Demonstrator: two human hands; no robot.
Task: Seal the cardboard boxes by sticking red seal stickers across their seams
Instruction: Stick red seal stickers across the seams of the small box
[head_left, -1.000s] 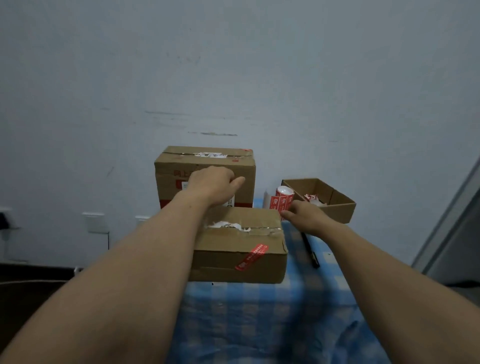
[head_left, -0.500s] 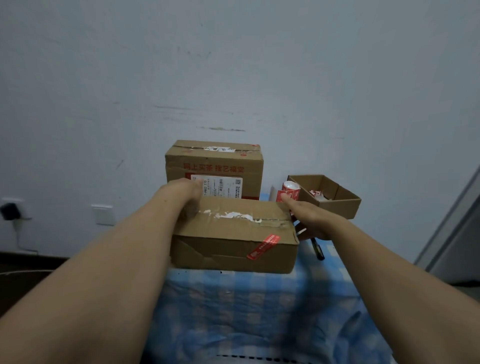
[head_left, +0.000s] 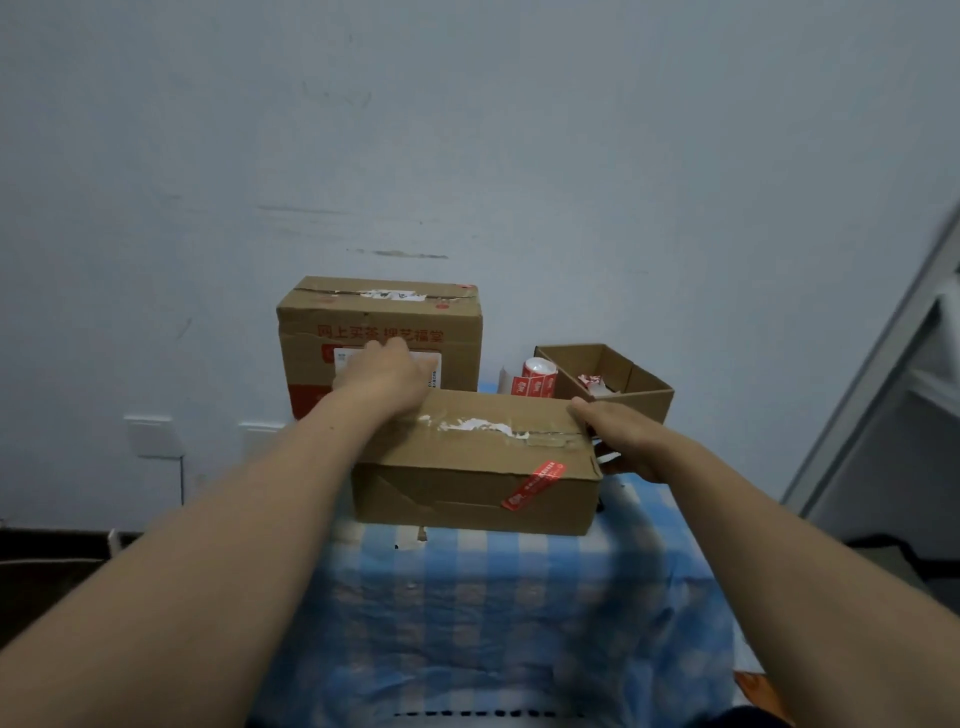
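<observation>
Wall sockets (head_left: 154, 435) sit low on the pale blue wall at far left, beside a table draped in a blue-and-white checked cloth (head_left: 467, 613). At the back of the table stands a taller cardboard box (head_left: 378, 325) printed with red characters, torn white tape residue along its top seam. The person's left hand (head_left: 384, 376) reaches forward in front of that box, palm down on the far left top corner of the nearer, flatter cardboard box (head_left: 475, 467); its fingers are curled over the far edge and hidden, so whether they grip cannot be told. This nearer box lies at the middle of the table, its top seam crossed by clear tape and white paper scraps, and a red seal sticker (head_left: 534, 486) runs diagonally over the right part of its front face. The right hand (head_left: 626, 441) is pressed against the box's right end, thumb along the top edge, fingers wrapped around the side in a hold. Behind it, a roll of red stickers (head_left: 535, 376) stands upright just beside a small open cardboard tray (head_left: 631, 387) that holds scraps of red-and-white paper. A grey frame (head_left: 878, 374) slants up the far right edge.
</observation>
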